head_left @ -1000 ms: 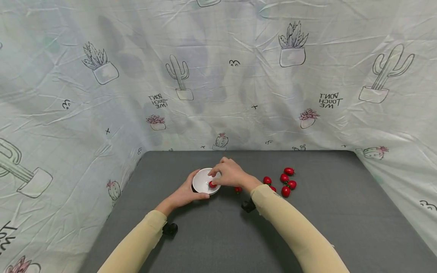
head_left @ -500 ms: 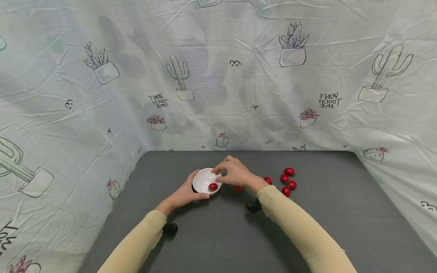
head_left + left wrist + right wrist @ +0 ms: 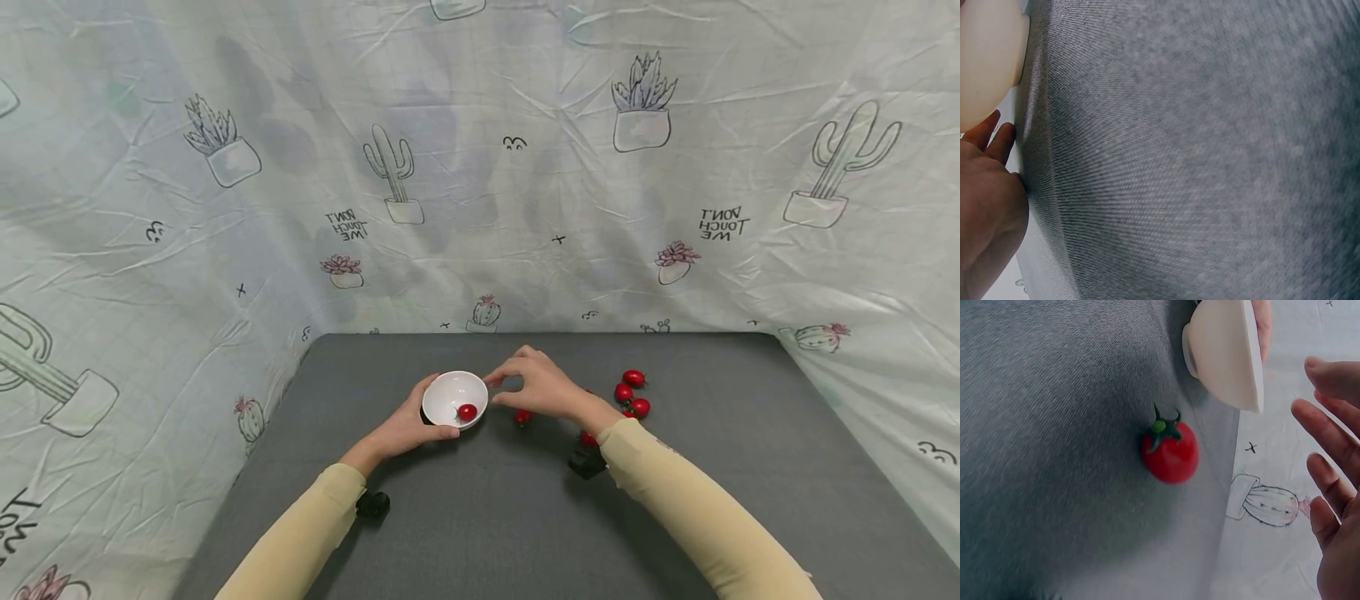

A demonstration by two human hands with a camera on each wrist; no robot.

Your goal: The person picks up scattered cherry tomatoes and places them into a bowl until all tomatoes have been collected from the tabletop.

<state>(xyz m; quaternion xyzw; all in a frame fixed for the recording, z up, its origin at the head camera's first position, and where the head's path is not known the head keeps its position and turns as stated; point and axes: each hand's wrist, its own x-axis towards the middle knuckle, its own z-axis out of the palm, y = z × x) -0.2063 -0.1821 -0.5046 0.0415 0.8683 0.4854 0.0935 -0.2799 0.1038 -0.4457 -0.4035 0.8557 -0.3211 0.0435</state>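
Observation:
A small white bowl [image 3: 448, 395] tilts slightly toward me at the left middle, with one red cherry tomato [image 3: 467, 412] inside near its front. My left hand [image 3: 405, 427] grips the bowl's left side, thumb along the front and fingers behind. Just right of the rim hovers my right hand [image 3: 545, 387], fingers relaxed and apart, nothing between them. Below that hand lies another cherry tomato [image 3: 1172, 453] on the table; its green stem shows in the right wrist view. The left wrist view catches only the outer wall of the bowl [image 3: 988, 56] and part of the hand.
Several more cherry tomatoes [image 3: 633, 379] lie on the grey table [image 3: 480, 517] to the right, some partly hidden by my right forearm and its wrist camera [image 3: 587, 461]. A cactus-print curtain [image 3: 480, 183] surrounds the table at the back and sides.
My right hand let go of the cherry tomato inside the bowl, then drew back to the right, out over the table. My left hand and the bowl have stayed in place.

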